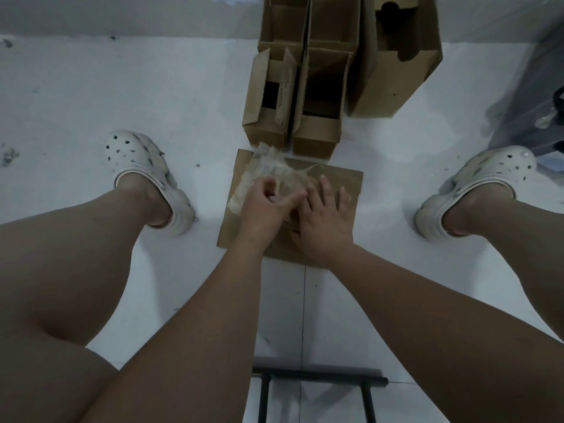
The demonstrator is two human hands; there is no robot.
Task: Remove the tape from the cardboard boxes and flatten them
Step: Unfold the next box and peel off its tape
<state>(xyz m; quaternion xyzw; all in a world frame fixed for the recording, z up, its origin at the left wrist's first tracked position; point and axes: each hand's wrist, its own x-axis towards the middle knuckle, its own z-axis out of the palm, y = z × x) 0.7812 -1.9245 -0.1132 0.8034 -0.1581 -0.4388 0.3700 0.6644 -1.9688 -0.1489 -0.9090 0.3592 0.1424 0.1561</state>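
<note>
Floor (91, 87): pale, and it carries every item listed.

Big box (393, 56): one, upright, upper centre-right of the frame, well above both hands.

Flat cardboard (345, 184): one sheet, lying flat at frame centre between the person's feet. Both hands are on top of it.

Small boxes: two open ones stand side by side just above the sheet's top edge, the left box (268, 102) and the middle box (320, 117). More cardboard rises behind them to the top edge of the frame. The count there cannot be told.

Frame (317, 380): one dark metal frame, bottom centre, below the forearms.

Clogs: two, white, one at centre left (146, 175) and one at centre right (482, 190), on either side of the sheet.

Right hand (323, 221): released, palm down, fingers spread and pressing on the sheet's right half.

Left hand (265, 206): touching the right hand's left side, fingers curled in, grasping the tape.

Tape (271, 169): one crumpled clear mass on the sheet's upper-left part. It runs from the left hand's fingers up to the sheet's top corner, and a thin strand reaches right, above the right hand's fingertips.
</note>
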